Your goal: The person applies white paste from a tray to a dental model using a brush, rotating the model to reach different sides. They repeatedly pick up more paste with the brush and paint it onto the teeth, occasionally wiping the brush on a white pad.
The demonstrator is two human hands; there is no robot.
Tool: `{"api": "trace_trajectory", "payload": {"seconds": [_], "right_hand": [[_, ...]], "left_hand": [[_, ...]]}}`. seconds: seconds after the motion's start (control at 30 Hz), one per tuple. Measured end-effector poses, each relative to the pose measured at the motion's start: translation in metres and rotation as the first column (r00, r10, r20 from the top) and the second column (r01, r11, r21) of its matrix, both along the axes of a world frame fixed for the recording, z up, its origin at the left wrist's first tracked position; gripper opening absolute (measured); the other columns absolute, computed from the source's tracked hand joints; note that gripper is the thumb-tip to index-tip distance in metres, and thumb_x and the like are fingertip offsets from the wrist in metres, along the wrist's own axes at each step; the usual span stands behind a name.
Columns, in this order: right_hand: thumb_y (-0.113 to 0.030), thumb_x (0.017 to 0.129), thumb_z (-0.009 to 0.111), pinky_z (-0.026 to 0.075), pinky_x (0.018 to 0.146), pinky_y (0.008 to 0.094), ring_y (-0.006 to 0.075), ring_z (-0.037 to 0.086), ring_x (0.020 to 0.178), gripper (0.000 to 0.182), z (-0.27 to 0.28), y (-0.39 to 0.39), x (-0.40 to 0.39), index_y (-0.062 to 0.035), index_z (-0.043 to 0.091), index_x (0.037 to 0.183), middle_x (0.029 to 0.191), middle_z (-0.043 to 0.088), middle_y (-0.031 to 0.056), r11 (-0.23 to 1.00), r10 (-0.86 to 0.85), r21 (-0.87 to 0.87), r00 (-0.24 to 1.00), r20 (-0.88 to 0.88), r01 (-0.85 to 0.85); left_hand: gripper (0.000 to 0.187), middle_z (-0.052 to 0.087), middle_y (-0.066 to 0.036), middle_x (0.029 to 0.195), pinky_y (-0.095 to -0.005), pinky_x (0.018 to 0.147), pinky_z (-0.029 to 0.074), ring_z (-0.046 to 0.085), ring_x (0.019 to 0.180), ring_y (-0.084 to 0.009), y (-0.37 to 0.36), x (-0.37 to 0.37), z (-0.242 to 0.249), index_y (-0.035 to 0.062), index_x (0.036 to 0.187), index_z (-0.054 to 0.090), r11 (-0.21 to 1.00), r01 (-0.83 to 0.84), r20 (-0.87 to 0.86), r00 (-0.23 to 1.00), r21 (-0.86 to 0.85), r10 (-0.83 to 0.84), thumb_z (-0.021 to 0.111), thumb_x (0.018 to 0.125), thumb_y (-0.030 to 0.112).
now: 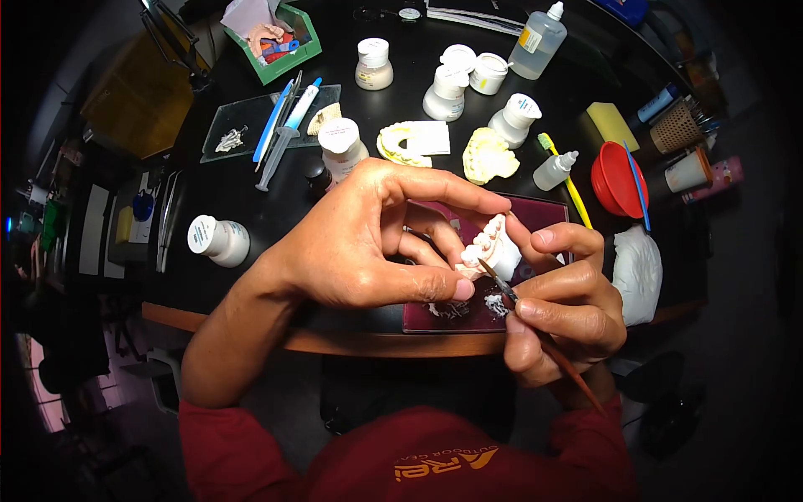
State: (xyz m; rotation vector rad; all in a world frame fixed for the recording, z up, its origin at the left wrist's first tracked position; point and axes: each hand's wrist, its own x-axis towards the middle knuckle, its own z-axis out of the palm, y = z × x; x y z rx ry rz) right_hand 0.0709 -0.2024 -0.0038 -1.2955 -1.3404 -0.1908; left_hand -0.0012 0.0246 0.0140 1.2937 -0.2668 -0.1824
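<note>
Between the thumb and fingers of my left hand (368,243) is a small white and pinkish dental model (492,249) with teeth on it. My right hand (569,309) pinches a thin brush (569,368) with a reddish-brown handle, and its dark tip touches the teeth of the model. One right fingertip rests near the model's upper edge. Below the model, a dark red plate (418,318) bears small heaps of white material (496,305).
White jars (219,241), yellowish dental casts (488,156) and a dropper bottle (555,171) stand beyond my hands. A glass slab (219,125) with syringes lies at the left. At the right are a red bowl (615,180), a yellow toothbrush (577,201) and white tissue (637,276).
</note>
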Motion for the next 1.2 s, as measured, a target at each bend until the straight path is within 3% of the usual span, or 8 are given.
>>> {"api": "trace_trajectory", "payload": {"seconds": [0.17, 0.3, 0.47, 0.67, 1.03, 1.2], "right_hand": [[-0.003, 0.082, 0.077, 0.054, 0.104, 0.0506, 0.0309, 0.058, 0.114, 0.019, -0.003, -0.001, 0.0, -0.006, 0.072, 0.1, 0.091, 0.069, 0.0068, 1.0, -0.005, 0.014, 1.0, -0.024, 0.005], [-0.013, 0.081, 0.081, 0.05, 0.108, 0.0557, 0.0267, 0.059, 0.113, 0.02, 0.0, -0.001, 0.001, -0.0122, 0.075, 0.099, 0.09, 0.072, 0.0, 1.0, -0.026, 0.008, 0.992, 0.122, 0.025], [-0.007, 0.076, 0.08, 0.049, 0.107, 0.0569, 0.0277, 0.061, 0.11, 0.021, 0.004, -0.003, -0.002, -0.0119, 0.074, 0.096, 0.087, 0.071, 0.0009, 0.997, -0.026, -0.066, 0.991, 0.132, 0.034], [0.006, 0.077, 0.072, 0.055, 0.102, 0.0518, 0.0317, 0.062, 0.109, 0.022, 0.002, 0.0, -0.001, -0.004, 0.07, 0.097, 0.088, 0.069, 0.0091, 1.0, -0.008, 0.029, 0.997, -0.075, 0.011], [0.003, 0.079, 0.077, 0.06, 0.098, 0.0468, 0.032, 0.063, 0.112, 0.022, -0.004, 0.001, 0.001, -0.003, 0.071, 0.099, 0.089, 0.069, 0.0086, 0.999, -0.018, 0.031, 1.0, 0.012, 0.018], [0.005, 0.078, 0.077, 0.06, 0.098, 0.0469, 0.0315, 0.063, 0.111, 0.022, -0.003, 0.002, 0.0, -0.0026, 0.071, 0.098, 0.09, 0.069, 0.0083, 1.0, -0.018, 0.025, 1.0, 0.018, 0.018]], "left_hand": [[0.062, 0.064, -0.024, 0.12, -0.0267, 0.082, 0.063, 0.07, 0.099, -0.0186, 0.0, 0.001, -0.002, -0.0159, 0.137, 0.05, 0.998, -0.04, 0.043, 0.998, 0.054, 0.038, 0.074, 0.079, -0.015], [0.061, 0.067, -0.022, 0.114, -0.0262, 0.081, 0.063, 0.07, 0.098, -0.0181, 0.0, 0.003, -0.002, -0.0155, 0.137, 0.051, 0.992, -0.094, 0.024, 0.995, 0.083, 0.092, 0.074, 0.08, -0.015], [0.061, 0.068, -0.021, 0.11, -0.0261, 0.081, 0.063, 0.071, 0.097, -0.0185, -0.003, 0.003, -0.002, -0.0159, 0.136, 0.051, 0.99, -0.116, 0.027, 0.993, 0.075, 0.114, 0.073, 0.08, -0.015], [0.06, 0.067, -0.023, 0.114, -0.0264, 0.081, 0.063, 0.071, 0.097, -0.0188, -0.002, 0.003, -0.002, -0.0166, 0.137, 0.05, 0.998, -0.048, 0.036, 0.998, -0.029, 0.049, 0.072, 0.08, -0.016], [0.06, 0.063, -0.024, 0.122, -0.0273, 0.083, 0.063, 0.07, 0.101, -0.0206, 0.001, 0.002, -0.006, -0.0178, 0.136, 0.05, 1.0, 0.011, 0.058, 0.998, -0.021, -0.01, 0.071, 0.079, -0.018], [0.053, 0.067, -0.019, 0.116, -0.022, 0.076, 0.062, 0.07, 0.093, -0.0139, -0.001, 0.002, -0.008, -0.0109, 0.132, 0.059, 0.999, -0.02, 0.076, 0.997, -0.046, 0.023, 0.076, 0.082, -0.01]]}}
